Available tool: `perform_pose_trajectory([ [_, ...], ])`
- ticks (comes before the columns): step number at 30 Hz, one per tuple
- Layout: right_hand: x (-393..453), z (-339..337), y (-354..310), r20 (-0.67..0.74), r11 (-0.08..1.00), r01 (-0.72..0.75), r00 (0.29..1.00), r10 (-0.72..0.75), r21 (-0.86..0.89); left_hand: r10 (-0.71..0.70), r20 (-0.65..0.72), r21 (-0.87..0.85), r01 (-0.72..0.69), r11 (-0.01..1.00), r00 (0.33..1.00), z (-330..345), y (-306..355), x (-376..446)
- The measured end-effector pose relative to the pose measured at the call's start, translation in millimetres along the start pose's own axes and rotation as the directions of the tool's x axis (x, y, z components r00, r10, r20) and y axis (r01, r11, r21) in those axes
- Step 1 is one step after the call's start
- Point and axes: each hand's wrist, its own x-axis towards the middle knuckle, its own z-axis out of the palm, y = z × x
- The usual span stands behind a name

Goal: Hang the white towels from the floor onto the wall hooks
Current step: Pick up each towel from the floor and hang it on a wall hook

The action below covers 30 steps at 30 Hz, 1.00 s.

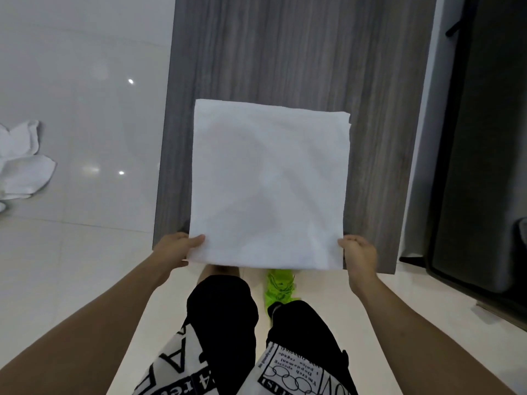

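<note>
- The folded white towel is held out flat in front of the person, over the grey wood-grain panel, its near edge toward the body.
- The left hand pinches the near-left corner, thumb on top. The right hand grips the near-right corner with curled fingers. The hands are well apart, a towel's width between them.
- Only the near edge is held, so the far layers could slide open or droop if the towel is tilted, and the fold would be lost.
- No wall hook is in view. Lifting the towel blind could mean missing the hook, or catching only one layer so it slips off.
- More crumpled white towels lie on the glossy tiled floor at far left. Stepping back onto one on that shiny surface looks like a slip risk.
- A bright green shoe sits just below the towel's near edge, and a dropped corner could land on it and get dirty.
</note>
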Motion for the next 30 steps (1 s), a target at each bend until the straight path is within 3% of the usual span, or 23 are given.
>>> perform_pose_trajectory([
  [4, 6.0, 16.4, -25.4, 0.061, 0.996, 0.069, 0.995, -0.073, 0.054, 0.064, -0.049, 0.046, -0.062, 0.997, 0.997, 4.5, 13.8, 3.5],
  [8, 6.6, 21.8, -35.4, -0.033, 0.986, -0.018, 0.999, 0.024, 0.168, 0.064, -0.107, 0.027, -0.062, 0.998, 0.992, 3.2, 14.5, 6.7],
  [12, 0.5, 17.9, -34.3, -0.069, 0.985, -0.055, 0.995, 0.067, 0.164, -0.029, -0.043, -0.058, 0.026, 0.998, 0.999, -0.1, 19.2, 5.3],
  [16, 6.3, 16.1, -40.5, 0.035, 0.988, -0.063, 0.998, 0.059, 0.141, -0.008, 0.075, -0.033, 0.01, 0.999, 0.997, -1.2, 34.6, 5.6],
  [24, 4.7, 20.9, -27.5, -0.092, 0.977, 0.025, 0.996, -0.006, 0.211, -0.029, -0.011, -0.05, 0.028, 0.998, 1.0, -0.9, 25.8, 6.6],
  [27, 2.5, 21.8, -27.6, -0.116, 0.987, 0.035, 0.993, -0.017, 0.155, 0.024, 0.022, -0.036, -0.023, 0.999, 0.999, 0.9, 23.7, 3.7],
  [30, -0.4, 19.0, -17.2, -0.187, 0.998, 0.032, 0.981, -0.042, -0.059, 0.067, -0.028, 0.016, -0.066, 0.998, 0.997, 9.4, 16.9, -3.2],
])
